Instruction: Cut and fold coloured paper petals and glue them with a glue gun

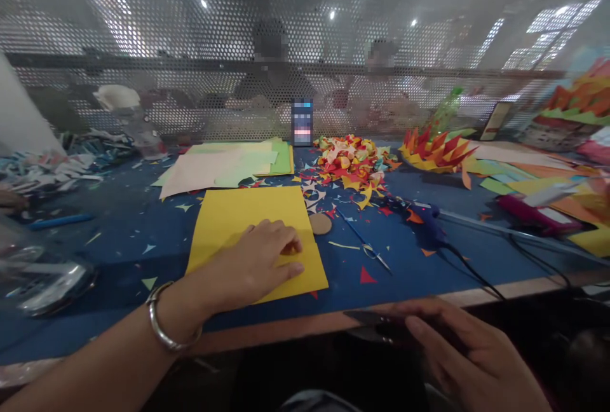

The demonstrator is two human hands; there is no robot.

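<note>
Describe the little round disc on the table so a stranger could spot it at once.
On the blue table, find the big yellow sheet under the left hand. Beside its right edge, near the far corner, lies a small brown disc. It is the only plain round piece; the paper scraps around it are bright and pointed.

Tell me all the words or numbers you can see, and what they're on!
None can be read. The upright box at the back is blurred; the leaning card is too small. The yellow sheet under the left hand is blank.
</note>
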